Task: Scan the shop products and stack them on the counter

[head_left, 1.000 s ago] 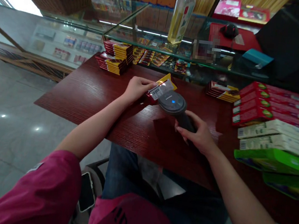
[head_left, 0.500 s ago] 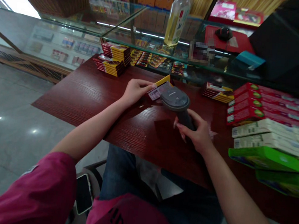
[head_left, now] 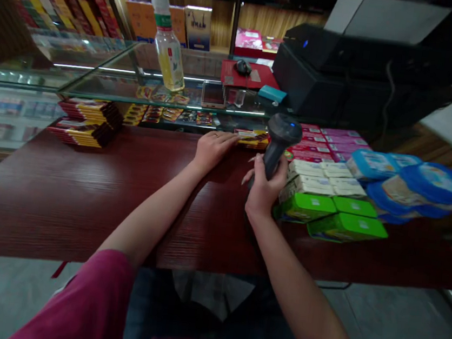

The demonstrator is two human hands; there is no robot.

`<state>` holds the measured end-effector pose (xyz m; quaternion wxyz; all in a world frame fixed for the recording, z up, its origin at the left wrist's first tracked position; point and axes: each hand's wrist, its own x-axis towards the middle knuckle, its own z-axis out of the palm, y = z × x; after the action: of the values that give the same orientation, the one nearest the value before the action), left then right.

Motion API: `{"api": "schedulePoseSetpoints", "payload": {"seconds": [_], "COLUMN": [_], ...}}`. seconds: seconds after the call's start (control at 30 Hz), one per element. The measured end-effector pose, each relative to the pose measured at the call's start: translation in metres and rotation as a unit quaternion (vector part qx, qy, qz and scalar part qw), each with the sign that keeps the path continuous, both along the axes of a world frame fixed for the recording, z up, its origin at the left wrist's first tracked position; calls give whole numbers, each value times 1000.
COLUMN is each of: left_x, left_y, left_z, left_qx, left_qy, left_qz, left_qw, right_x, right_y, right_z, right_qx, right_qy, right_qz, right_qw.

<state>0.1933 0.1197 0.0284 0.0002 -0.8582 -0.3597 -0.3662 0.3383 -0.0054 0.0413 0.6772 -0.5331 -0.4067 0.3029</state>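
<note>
My right hand (head_left: 267, 188) is wrapped round the handle of a dark grey barcode scanner (head_left: 282, 135), held upright above the counter with its head raised. Farther forward, my left hand (head_left: 214, 149) stretches out low over the wood, palm down. Its fingertips touch the left end of a small stack of yellow and dark red packets (head_left: 253, 138), perhaps chocolate bars. The thumb and underside of that hand are hidden. A larger double stack of the same packets (head_left: 88, 124) sits at the counter's left, away from both hands.
The dark red wooden counter (head_left: 83, 202) meets a glass display case (head_left: 113, 83) bearing a drink bottle (head_left: 170, 49), a mouse (head_left: 243, 67) and a blue box (head_left: 272, 94). On the right stand red boxes (head_left: 308, 141), cream cartons (head_left: 315, 177), green packs (head_left: 345, 226) and blue-lidded tubs (head_left: 432, 179).
The view has swung right. My left hand has moved from holding a packet under the scanner to the small right-hand stack. My right hand has turned the scanner upright, away from the packet.
</note>
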Motion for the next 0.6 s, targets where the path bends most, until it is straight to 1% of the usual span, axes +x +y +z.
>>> {"api": "schedulePoseSetpoints", "payload": {"seconds": [0.07, 0.17, 0.27, 0.37, 0.43, 0.5, 0.53, 0.57, 0.6], "left_x": [22, 42, 54, 54, 42, 17, -1, -24, -49], "left_y": [11, 23, 28, 24, 16, 7, 2, -3, -8], "left_z": [0, -1, 0, 2, 4, 7, 8, 9, 10], "left_qx": [-25, -36, -43, -39, -21, 0, 9, 17, 24], "left_qy": [42, 71, 95, 102, 94, 85, 81, 77, 71], "left_qz": [-22, -22, -15, -14, 2, 32, 53, 78, 111], "left_qw": [999, 997, 994, 994, 995, 996, 995, 994, 991], "right_x": [1, -3, -9, -13, -13, -14, -15, -16, -17], "right_y": [0, 0, -2, -3, -4, -5, -6, -7, -9], "right_z": [-3, -5, -3, -1, 0, 0, 1, 2, 4], "right_qx": [-18, -25, -20, -7, 3, 12, 13, 13, 2], "right_qy": [-8, -7, -10, -15, -14, -7, 3, 16, 27], "right_qz": [8, 12, 7, -4, 10, 51, 86, 116, 161], "right_qw": [1000, 1000, 1000, 1000, 1000, 999, 996, 993, 987]}}
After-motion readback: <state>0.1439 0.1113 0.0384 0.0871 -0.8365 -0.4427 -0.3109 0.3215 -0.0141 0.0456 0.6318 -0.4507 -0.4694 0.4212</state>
